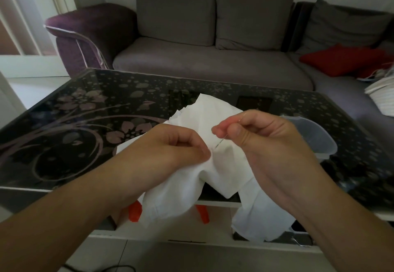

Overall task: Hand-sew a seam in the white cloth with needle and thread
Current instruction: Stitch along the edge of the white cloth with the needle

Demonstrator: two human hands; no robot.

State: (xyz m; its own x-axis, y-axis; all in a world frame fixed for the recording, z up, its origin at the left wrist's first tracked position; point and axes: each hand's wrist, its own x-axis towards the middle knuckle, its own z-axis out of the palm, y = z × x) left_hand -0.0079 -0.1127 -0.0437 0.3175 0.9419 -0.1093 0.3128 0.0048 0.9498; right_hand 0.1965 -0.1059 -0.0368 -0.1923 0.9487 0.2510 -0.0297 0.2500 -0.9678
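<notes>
Mid-stitch: left hand (181, 144) is pinching a fold of white cloth (213, 120) taut above the bench (85, 122), grip closed on it, so the right hand (255, 131), grip pinching the needle (219, 142), is aiming its tip at the fold.

White cloth and needle, mid-stitch

The white cloth (215, 165) is crumpled and bunched, raised above the table edge, its lower folds hanging down toward the floor. The thin metal needle (219, 143) slants down and left, its tip touching the cloth at a pinched fold. The thread is too fine to make out.
</notes>
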